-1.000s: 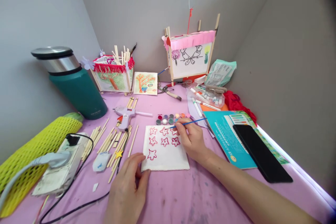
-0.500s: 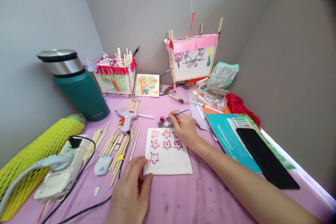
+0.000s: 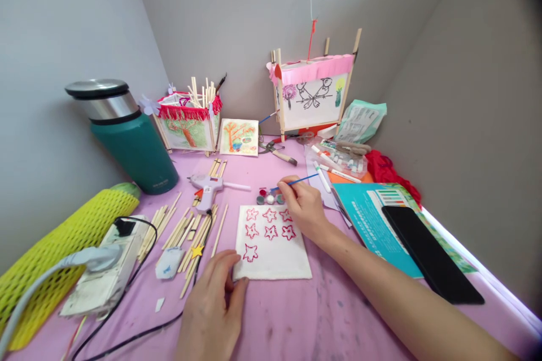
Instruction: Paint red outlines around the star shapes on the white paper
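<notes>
Over the paint pots [image 3: 270, 198], my right hand [image 3: 302, 208] is pinching a blue brush [image 3: 296, 181]; my left hand [image 3: 214, 307] is pressing flat on the star paper [image 3: 273, 245]. An overloaded tip could drip red onto it.

flask lid [image 3: 98, 89]: glossy metal | sticks [image 3: 192, 231]: wood | phone [image 3: 429, 251]: glossy

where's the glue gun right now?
Head view: the glue gun lies on the pink table, left of centre, between the green flask and the paint pots, above the wooden sticks.
</notes>
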A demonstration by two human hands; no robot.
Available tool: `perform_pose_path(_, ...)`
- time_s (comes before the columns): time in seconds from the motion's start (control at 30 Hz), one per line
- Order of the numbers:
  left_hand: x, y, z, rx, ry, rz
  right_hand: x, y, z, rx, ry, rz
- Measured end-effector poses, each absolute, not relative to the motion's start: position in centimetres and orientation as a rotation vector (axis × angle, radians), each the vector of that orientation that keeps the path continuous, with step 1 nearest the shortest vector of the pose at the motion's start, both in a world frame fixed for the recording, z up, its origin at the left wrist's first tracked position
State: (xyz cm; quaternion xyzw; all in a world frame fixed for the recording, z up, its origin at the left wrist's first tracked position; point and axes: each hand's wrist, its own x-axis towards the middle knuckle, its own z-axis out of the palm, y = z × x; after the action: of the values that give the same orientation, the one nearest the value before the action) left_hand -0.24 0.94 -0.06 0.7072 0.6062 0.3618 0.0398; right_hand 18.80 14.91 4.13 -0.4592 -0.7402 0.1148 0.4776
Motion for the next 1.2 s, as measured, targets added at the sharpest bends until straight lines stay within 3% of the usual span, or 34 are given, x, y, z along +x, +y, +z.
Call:
perform_pose_path(0.17, -0.2, 0.9, -0.1, 2.159, 1.863, 1.114, 19.8, 11.5, 4.2, -1.101, -1.631, 0.51)
perform_pose_path(0.47, -0.1, 0.8, 0.4, 2.157, 1.888, 1.085, 20.4, 9.6, 2.0, -1.033, -1.765, 0.29)
perform_pose_path(1.2, 0.1, 0.8, 0.8, 2.075, 1.883, 1.113, 20.3, 9.7, 1.7, -1.041, -1.83, 0.251)
